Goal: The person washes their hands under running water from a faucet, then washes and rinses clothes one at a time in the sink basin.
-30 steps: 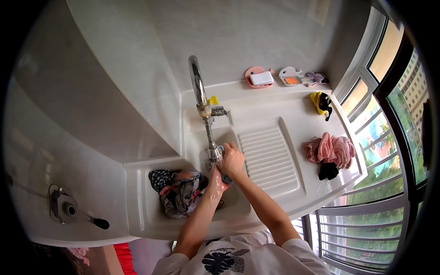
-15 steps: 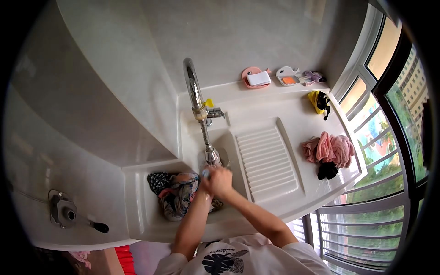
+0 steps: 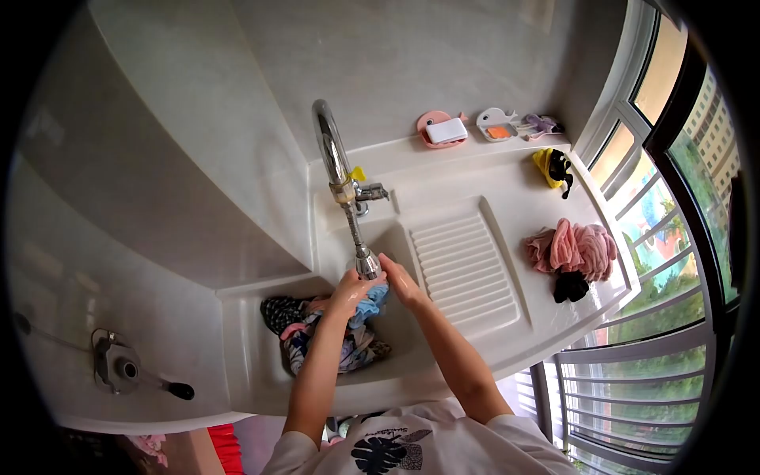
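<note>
Under the chrome faucet's nozzle [image 3: 367,264], my left hand [image 3: 347,291] is closed on a small wet light-blue cloth [image 3: 370,305], part of which hangs below the fingers. Just to its right, my right hand [image 3: 400,283] is open, its fingers stretched up beside the nozzle. Whether the right hand touches the cloth is unclear. Below both hands, a heap of patterned dark and pink wet clothes [image 3: 317,332] lies in the sink basin [image 3: 412,368].
A ribbed washboard [image 3: 463,269] is moulded into the sink right of the basin. Pink cloths [image 3: 582,249], a black cloth [image 3: 570,286] and a yellow-black item [image 3: 554,170] lie at the right. A pink soap dish [image 3: 431,124] and a white soap dish [image 3: 495,119] stand on the back ledge.
My hands were clasped together under the nozzle, and now they are apart, the right one opened and moved right. More of the blue cloth shows.
</note>
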Action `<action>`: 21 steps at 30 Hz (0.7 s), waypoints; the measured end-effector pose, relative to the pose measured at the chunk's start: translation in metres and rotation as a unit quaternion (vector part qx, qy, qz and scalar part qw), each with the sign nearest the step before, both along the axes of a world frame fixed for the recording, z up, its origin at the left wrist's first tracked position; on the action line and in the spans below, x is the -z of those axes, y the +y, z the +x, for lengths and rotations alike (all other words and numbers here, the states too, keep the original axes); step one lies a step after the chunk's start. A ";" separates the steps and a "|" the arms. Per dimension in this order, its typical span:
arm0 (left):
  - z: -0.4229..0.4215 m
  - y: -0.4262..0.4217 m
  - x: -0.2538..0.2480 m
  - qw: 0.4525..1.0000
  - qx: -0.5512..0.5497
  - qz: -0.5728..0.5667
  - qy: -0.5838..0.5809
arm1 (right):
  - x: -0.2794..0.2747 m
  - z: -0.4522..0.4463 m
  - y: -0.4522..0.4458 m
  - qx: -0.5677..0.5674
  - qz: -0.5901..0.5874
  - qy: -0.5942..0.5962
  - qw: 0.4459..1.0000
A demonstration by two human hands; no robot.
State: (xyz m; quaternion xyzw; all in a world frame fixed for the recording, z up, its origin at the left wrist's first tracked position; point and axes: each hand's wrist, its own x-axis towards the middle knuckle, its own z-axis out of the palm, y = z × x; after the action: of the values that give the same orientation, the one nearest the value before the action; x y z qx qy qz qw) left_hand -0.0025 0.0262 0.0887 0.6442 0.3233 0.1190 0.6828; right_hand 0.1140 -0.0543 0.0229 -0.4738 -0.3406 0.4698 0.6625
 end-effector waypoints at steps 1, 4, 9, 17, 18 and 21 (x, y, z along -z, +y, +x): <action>0.000 0.005 0.012 1.000 -0.001 0.001 0.000 | 0.002 -0.003 0.002 -0.001 0.001 0.000 1.000; 0.001 0.022 0.038 0.986 -0.070 -0.084 -0.124 | 0.022 -0.022 0.007 -0.081 -0.126 0.322 0.935; -0.003 0.016 0.019 0.966 -0.128 -0.156 -0.164 | 0.001 -0.029 -0.023 -0.234 -0.133 0.415 0.869; -0.031 0.013 0.052 0.899 -0.206 -0.268 -0.279 | -0.012 -0.013 -0.014 0.145 -0.038 0.227 0.962; -0.034 0.014 0.079 0.901 -0.167 -0.278 -0.287 | -0.015 -0.013 -0.011 0.146 -0.036 0.225 0.963; -0.025 -0.006 0.107 0.865 -0.140 -0.446 -0.180 | -0.019 -0.028 -0.001 0.166 -0.024 0.132 0.977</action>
State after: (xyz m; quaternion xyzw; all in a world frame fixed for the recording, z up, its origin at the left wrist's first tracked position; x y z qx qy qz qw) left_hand -0.0277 0.0202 -0.0186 0.1862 0.3004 0.1700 0.9199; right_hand 0.0863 -0.0552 0.0417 -0.4735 -0.1553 0.4200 0.7584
